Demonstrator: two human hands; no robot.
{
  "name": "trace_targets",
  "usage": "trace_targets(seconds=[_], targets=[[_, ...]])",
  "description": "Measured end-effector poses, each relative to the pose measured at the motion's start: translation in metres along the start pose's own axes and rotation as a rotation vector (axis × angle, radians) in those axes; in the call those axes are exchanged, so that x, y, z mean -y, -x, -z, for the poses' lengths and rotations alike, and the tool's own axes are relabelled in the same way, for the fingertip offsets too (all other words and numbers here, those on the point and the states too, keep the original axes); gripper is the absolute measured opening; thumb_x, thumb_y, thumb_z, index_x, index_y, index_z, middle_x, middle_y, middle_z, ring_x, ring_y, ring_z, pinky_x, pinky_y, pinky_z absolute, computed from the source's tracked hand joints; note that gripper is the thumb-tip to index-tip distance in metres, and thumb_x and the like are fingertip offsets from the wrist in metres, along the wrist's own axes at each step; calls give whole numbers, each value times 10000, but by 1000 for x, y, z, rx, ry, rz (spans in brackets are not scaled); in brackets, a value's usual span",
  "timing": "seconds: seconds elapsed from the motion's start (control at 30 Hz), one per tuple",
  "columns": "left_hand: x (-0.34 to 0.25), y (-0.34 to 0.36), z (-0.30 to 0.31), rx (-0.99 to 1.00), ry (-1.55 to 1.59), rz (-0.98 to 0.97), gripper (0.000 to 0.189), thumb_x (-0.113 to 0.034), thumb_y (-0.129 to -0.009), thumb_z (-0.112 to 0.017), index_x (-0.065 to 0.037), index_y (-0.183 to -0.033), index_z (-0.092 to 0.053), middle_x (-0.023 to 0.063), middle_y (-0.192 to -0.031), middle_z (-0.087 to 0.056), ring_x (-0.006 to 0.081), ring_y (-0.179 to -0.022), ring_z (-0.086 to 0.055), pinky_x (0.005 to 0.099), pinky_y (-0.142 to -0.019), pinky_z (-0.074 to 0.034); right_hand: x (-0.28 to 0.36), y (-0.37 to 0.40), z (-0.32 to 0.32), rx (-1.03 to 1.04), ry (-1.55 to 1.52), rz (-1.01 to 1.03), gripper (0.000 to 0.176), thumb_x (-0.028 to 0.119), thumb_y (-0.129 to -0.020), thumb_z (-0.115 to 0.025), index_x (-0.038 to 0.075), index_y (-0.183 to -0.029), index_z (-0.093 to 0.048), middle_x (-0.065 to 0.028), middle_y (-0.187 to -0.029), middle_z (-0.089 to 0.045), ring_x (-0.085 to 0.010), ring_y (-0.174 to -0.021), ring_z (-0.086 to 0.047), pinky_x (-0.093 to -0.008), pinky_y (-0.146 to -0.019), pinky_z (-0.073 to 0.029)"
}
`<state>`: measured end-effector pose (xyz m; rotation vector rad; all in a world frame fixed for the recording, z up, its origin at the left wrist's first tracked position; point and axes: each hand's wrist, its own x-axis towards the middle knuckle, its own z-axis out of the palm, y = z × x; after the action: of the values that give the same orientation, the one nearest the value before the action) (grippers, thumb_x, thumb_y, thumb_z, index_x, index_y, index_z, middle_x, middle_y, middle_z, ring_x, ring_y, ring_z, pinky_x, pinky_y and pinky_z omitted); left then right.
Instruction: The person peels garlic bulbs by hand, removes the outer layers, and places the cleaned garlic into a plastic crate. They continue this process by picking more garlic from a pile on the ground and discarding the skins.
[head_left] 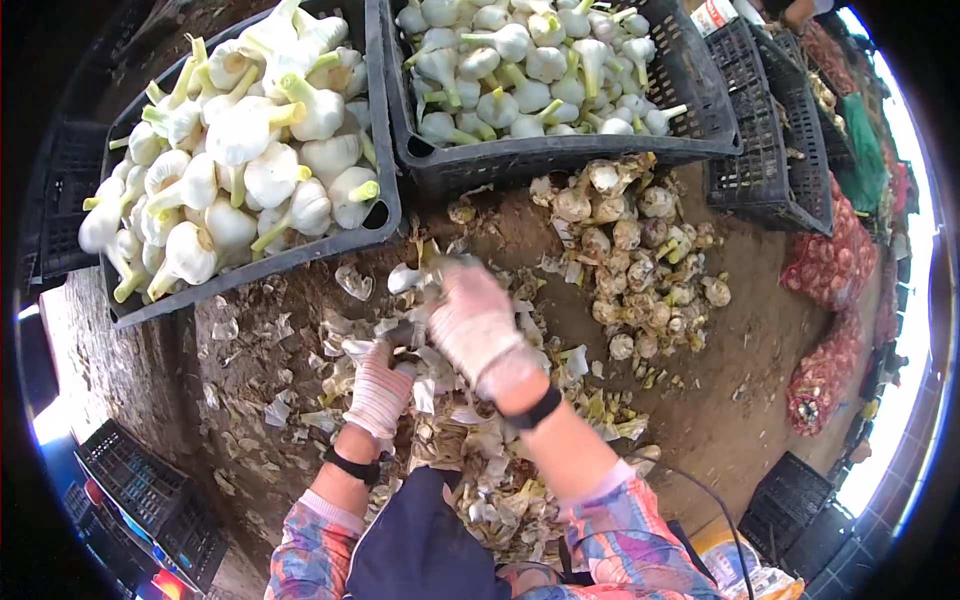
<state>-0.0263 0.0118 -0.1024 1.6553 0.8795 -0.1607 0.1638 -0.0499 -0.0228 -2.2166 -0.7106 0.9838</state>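
Both my hands wear striped, pale gloves with dirty grey fingertips, above a heap of garlic skins point(430, 395). My left hand point(380, 388) is closed, fingers drawn together and pointing up and right; what they hold, if anything, is hidden. Just beyond it, my right hand point(475, 318) is smeared by motion, its fingers pointing up and left. A white garlic bulb point(403, 278) shows right beside the right fingertips. Farther off, a black crate point(392, 200) is piled with clean white garlic bulbs point(240, 160), their stems cut short.
Another black crate point(560, 152) of white garlic stands at the back. Brownish, unpeeled garlic bulbs point(630, 265) lie heaped on the dirt floor to the right. Beyond are stacked crates point(745, 110) and red net bags point(830, 260). A black cable point(715, 495) runs near my right arm.
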Motion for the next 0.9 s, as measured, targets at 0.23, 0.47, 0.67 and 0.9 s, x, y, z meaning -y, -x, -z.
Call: trace_targets(seconds=[0.23,0.47,0.67,0.9], targets=[[-39,0,18,-63,-354,-31,407,-28,-730,-632,8,-1134,-597,201,-1100,-624,336,-1032,-585,388,-875,-473,-59,-26,-5,150,484,-103,499,123,-804,-659,65,-1284,-532,-199,-1091,-646,-354,-1033,-633,-409,-883,-526],[-69,5,9,221,-97,-187,686,-30,-701,-653,-63,-1365,-487,202,-1223,-604,342,-1158,-574,391,-997,-451,-35,49,4,183,202,131,694,74,-754,-613,78,-1414,-398,-234,-993,-643,-418,-841,-630,-476,-775,-519],[-106,23,22,73,-51,-311,573,-79,-674,-755,-14,-1206,-553,130,-1097,-655,242,-1034,-629,345,-915,-488,-40,91,29,40,-356,204,605,-41,-788,-479,5,-1391,-447,-192,-1168,-644,-240,-1027,-637,-312,-851,-500],[-130,38,21,90,739,93,693,-74,-713,-842,7,-1314,-508,72,-1201,-613,163,-1081,-586,312,-953,-477,-28,114,46,116,-885,-95,1005,693,-708,-715,-42,-1351,-478,-116,-1186,-617,-183,-1047,-580,-281,-896,-467]])
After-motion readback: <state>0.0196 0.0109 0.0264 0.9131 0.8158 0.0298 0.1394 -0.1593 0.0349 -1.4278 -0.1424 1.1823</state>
